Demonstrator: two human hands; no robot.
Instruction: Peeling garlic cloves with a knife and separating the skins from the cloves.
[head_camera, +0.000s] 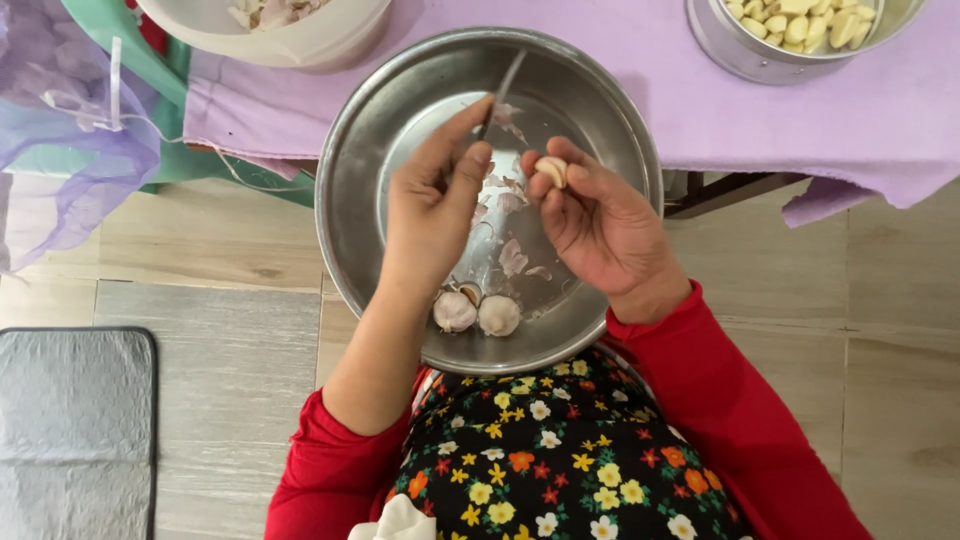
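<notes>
A wide steel bowl (590, 110) rests on my lap. My left hand (432, 205) grips a small knife (504, 90) whose blade points up and away over the bowl. My right hand (598, 222) pinches a garlic clove (552, 170) between thumb and fingertips, close to the knife hand. Two garlic bulbs (477, 313) lie at the bowl's near side, with loose papery skins (512, 255) scattered across the bottom.
A table with a lilac cloth (640, 70) stands ahead. On it are a steel pot of peeled cloves (800, 25) at the right and a cream bowl of skins (270, 25) at the left. A grey mat (75, 430) lies on the tiled floor.
</notes>
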